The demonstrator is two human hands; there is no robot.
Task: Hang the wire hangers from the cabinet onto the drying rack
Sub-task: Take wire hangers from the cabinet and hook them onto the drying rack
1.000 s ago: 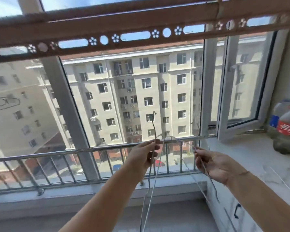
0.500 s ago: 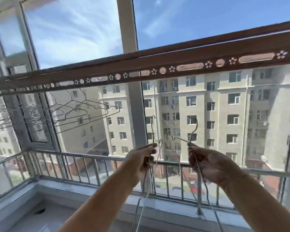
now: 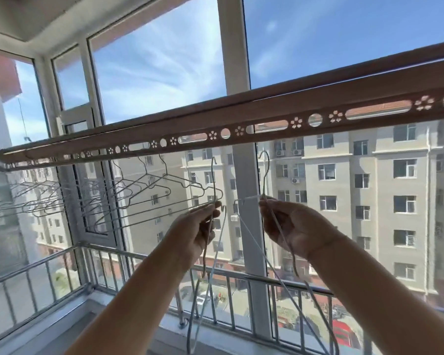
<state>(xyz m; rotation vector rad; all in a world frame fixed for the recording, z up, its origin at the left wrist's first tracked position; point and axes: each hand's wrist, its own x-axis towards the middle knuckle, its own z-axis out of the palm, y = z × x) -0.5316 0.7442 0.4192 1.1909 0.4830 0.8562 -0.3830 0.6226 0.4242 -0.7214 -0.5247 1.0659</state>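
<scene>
Both hands are raised below the drying rack (image 3: 267, 108), each busy with wire. The left hand (image 3: 195, 234) has thumb and fingers closed round the neck of a wire hanger (image 3: 212, 180), whose hook stands straight above the fingertips (image 3: 217, 204) and stops just short of the rack's pierced strip. The right hand (image 3: 296, 228) pinches a second hanger (image 3: 266, 175) the same way, its hook likewise above the fingers and below the strip, not yet caught on anything. From both grips thin wires trail down past the wrists, and they cross between the hands; how many hangers each hand carries I cannot tell. Out beyond the left fingertips, a row of hung hangers (image 3: 149, 187) already dangles from the rack, with more, blurred, further along. So a good part of the job looks done. What remains, as I judge it, is parting the hangers in hand and lifting each hook into the rack. The cabinet is out of view, so any stock left there is unknown.
</scene>
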